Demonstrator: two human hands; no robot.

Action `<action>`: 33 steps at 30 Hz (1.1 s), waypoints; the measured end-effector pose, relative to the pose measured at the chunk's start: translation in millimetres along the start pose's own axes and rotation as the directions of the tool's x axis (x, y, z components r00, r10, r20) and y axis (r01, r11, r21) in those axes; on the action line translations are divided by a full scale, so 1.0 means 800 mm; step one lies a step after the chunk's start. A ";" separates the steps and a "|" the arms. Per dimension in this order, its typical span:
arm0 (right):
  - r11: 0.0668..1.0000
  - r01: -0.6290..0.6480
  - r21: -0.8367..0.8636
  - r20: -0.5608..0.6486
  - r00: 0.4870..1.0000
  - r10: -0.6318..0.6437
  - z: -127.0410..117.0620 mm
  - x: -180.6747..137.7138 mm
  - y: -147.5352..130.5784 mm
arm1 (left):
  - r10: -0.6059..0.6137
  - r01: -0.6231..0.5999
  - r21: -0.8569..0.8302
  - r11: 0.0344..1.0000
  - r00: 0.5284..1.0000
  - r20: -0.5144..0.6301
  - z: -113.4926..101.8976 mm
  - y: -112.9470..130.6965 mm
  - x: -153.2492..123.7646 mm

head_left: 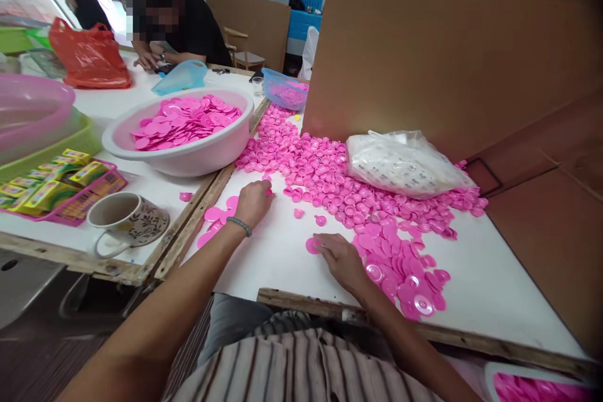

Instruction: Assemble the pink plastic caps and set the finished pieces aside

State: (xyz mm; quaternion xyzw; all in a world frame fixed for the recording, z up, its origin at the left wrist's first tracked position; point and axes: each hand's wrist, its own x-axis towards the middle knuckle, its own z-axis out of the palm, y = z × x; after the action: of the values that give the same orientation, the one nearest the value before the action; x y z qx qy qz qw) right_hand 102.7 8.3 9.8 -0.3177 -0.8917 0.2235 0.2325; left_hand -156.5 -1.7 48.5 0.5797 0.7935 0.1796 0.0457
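Observation:
My left hand (253,200) rests on the white table (494,289) with its fingers curled over a small pink cap at the near edge of a big heap of pink caps (330,169). A few flat pink discs (214,217) lie just left of it. My right hand (343,260) presses its fingertips on a flat pink disc (312,245), beside a pile of pink discs (405,276) to its right. A bead bracelet sits on my left wrist.
A white basin (188,154) of pink discs stands at the left. A mug (125,220), a pink tray of yellow boxes (61,185), a clear bag of white parts (405,163) and a brown board (447,44) surround the work area. Another person (188,25) sits at the far end.

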 end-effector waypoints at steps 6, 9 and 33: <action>0.992 0.130 0.005 -0.017 0.991 -0.130 -0.023 0.017 -0.012 | 0.182 -0.028 -0.546 0.837 0.956 0.231 0.022 0.070 -0.048; 0.984 0.178 -0.008 0.054 0.983 -0.177 -0.020 0.017 -0.014 | 0.242 0.067 -0.721 0.690 0.917 0.317 0.037 0.087 -0.059; 0.885 0.301 -0.354 0.351 0.920 -0.173 0.000 0.015 -0.017 | 0.215 -0.098 -0.489 0.867 0.958 0.189 0.070 0.077 -0.109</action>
State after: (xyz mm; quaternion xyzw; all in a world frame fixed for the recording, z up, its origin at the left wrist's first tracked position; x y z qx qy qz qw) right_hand 88.0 7.0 20.3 -0.2069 -0.9759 0.0522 0.0455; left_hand -56.9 -53.9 5.4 0.6306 0.6640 0.3011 0.2661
